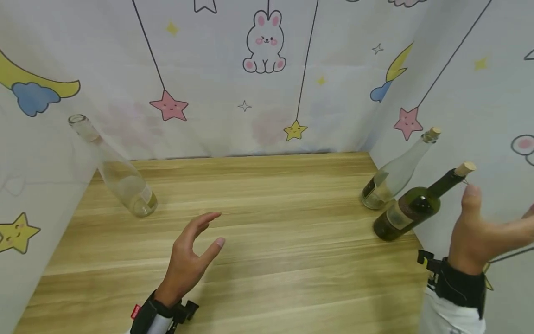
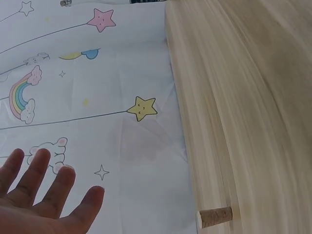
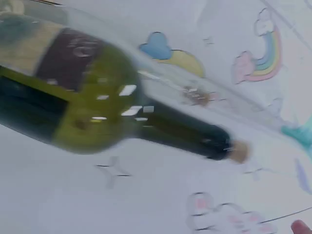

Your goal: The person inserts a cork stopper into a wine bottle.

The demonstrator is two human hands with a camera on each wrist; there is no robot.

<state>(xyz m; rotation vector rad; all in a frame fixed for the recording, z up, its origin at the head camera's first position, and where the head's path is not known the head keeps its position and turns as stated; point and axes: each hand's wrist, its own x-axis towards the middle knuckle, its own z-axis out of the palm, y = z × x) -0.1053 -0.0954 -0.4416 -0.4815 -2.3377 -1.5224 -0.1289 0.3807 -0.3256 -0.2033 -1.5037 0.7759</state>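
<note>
My left hand (image 1: 185, 264) is held over the wooden table with thumb and fingers spread and nothing between them. In the left wrist view its straight fingers (image 2: 58, 192) show against the printed cloth, and a cork (image 2: 214, 218) is visible at the lower right. At the right side, a dark green wine bottle (image 1: 413, 206) stands with a cork (image 1: 465, 168) in its neck. Beside this bottle my right hand (image 1: 479, 236) is spread and holds nothing. Just behind stands a clear bottle (image 1: 396, 171), also corked. Another clear bottle (image 1: 125, 178), with an open mouth, stands at the far left.
White cloth walls (image 1: 217, 120) printed with stars and rabbits enclose the wooden table (image 1: 267, 208) at the back and both sides. A blurred teal shape (image 3: 300, 135) shows at the edge of the right wrist view.
</note>
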